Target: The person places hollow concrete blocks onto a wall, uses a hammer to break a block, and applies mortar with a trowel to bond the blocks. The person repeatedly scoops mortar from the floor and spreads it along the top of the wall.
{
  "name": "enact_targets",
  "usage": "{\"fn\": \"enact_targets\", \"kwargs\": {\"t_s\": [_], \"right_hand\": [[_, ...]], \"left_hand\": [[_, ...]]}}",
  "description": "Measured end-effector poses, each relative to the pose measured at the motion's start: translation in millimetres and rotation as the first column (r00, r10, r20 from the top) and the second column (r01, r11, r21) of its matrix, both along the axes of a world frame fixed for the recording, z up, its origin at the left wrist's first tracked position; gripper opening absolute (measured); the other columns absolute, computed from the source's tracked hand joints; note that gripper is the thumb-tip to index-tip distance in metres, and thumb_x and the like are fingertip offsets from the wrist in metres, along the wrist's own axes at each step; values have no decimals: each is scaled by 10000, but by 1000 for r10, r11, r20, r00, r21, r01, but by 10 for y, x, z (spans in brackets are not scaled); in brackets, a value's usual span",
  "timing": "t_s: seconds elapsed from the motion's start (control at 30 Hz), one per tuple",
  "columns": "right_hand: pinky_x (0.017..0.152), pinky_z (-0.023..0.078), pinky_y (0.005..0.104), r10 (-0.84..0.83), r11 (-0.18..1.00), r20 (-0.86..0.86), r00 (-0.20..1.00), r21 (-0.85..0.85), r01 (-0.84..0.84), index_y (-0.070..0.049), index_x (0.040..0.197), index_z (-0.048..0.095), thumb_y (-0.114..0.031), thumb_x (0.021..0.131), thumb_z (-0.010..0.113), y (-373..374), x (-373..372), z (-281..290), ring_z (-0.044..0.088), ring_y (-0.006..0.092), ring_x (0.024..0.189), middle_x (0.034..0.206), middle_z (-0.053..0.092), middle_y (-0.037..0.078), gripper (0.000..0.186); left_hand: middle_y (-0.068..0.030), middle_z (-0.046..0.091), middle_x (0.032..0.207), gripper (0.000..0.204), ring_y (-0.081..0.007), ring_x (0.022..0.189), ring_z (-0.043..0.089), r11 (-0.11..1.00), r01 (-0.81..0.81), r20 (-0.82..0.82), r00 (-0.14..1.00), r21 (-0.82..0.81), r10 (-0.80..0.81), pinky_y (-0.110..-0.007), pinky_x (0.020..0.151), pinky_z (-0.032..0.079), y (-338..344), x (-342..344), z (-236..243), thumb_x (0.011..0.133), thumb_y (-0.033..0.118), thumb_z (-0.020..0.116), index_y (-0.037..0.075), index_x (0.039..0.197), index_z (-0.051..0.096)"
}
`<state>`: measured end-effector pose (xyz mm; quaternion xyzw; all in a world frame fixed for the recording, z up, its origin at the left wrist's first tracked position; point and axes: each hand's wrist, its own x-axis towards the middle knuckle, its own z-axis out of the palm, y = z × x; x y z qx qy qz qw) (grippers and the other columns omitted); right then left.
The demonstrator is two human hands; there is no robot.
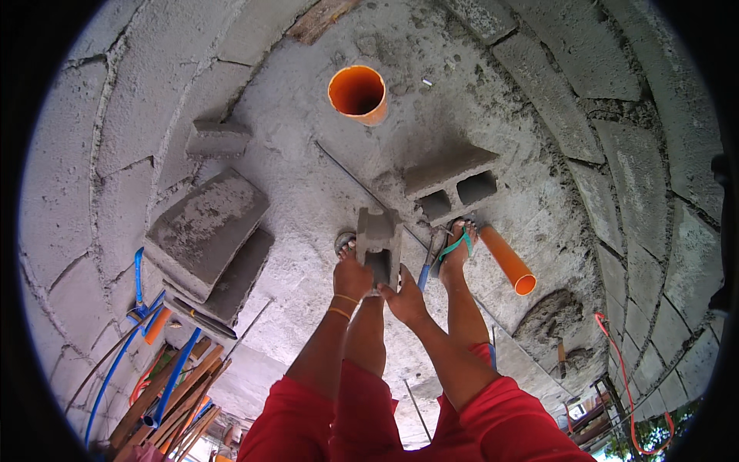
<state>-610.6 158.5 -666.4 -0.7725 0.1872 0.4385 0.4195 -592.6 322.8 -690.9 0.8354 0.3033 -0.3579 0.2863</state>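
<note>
Left hand (352,279) and right hand (407,302): fingers (406,277) gripping block (392,246) by its near end, between feet (459,239) (floor (296,165) contact unclear). Best grip evenly, tilt slowly, edges clear of feet.

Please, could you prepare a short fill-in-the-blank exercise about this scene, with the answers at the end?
1. The bare left hand and bare right hand hold a grey hollow concrete block, and thin yellow bands circle the ____ wrist.
2. A narrow orange tube is beside the ____ foot.
3. Ahead of that foot, another grey concrete block shows ____ dark openings.

Missing words: left; right; two.
</note>
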Motion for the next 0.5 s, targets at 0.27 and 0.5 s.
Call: {"fn": "enact_targets", "kwargs": {"t_s": [0.27,0.5], "right_hand": [[903,559,549,115,984,-82,990,-129,-125,7,1335,545,-263,876,749,-310,508,2307,695,505,1022,1066,719,311,570],[862,569,575,227,970,291,929,-149,-190,47,1229,607,-239,832,759,-1272,1350,4203,710,513,929,946,722,323,513]], "left_hand": [[-321,723,915,368,-486,902,721,999,-43,-8,999,33,43,-551,833,587,-506,36,2475,812,240,701,-37,1055,688],[-335,717,895,533,-509,887,716,999,-4,161,987,54,-5,-559,819,587,-1350,855,4668,836,380,729,-94,1073,677]]}}
